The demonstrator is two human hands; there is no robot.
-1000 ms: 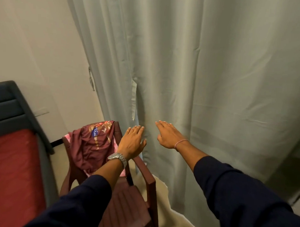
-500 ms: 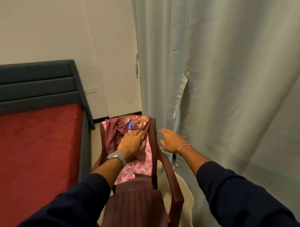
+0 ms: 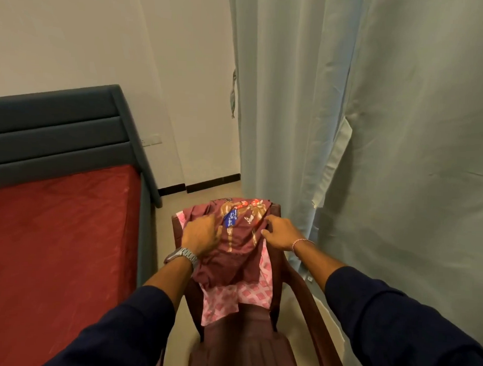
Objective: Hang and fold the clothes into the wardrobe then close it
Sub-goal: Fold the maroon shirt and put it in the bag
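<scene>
A maroon garment (image 3: 232, 259) with a bright print near its top hangs over the backrest of a dark red plastic chair (image 3: 245, 344). Under it lies a pink patterned cloth (image 3: 231, 297). My left hand (image 3: 200, 234) grips the maroon garment on its left side, fingers curled into the fabric. My right hand (image 3: 281, 233) pinches the same garment at its right edge, by the chair's top corner. No wardrobe is in view.
A bed (image 3: 60, 245) with a red sheet and a dark grey headboard (image 3: 58, 130) stands at the left, close to the chair. A pale grey curtain (image 3: 373, 132) hangs at the right, reaching the floor beside the chair. A narrow strip of floor (image 3: 165, 224) separates bed and chair.
My view has turned left from the curtain to the chair. Both hands have moved from in front of the curtain onto the maroon garment and taken hold of it.
</scene>
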